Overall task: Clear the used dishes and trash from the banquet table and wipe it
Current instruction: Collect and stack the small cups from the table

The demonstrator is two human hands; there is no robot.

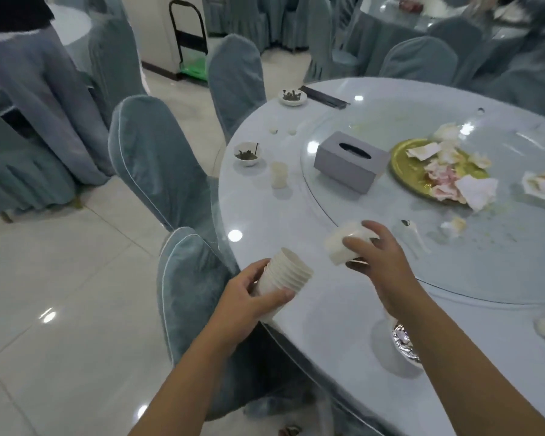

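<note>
Cups are what this moment turns on: a single white paper cup (348,245) lies tipped on its side in the grip of the right hand (381,262), whose fingers curl over its wall, while the left hand (249,297) is wrapped round the lower part of a nested stack of white paper cups (283,273). The stack's long axis slants up and to the right from the left grip, its open mouth facing the right hand; the single cup lies just up and to the right of that mouth, apart from it, its base seemingly turned toward the stack. Nesting it would probably need a short move down and leftward along that slant. Farther out from the left grip, another small white cup (279,174) stands on the pale blue round table (296,309), beside two white bowls of dark scraps (247,153). Beyond the right grip sit a grey tissue box (350,162) and a gold plate heaped with crumpled napkins (422,168) on the glass turntable.
</note>
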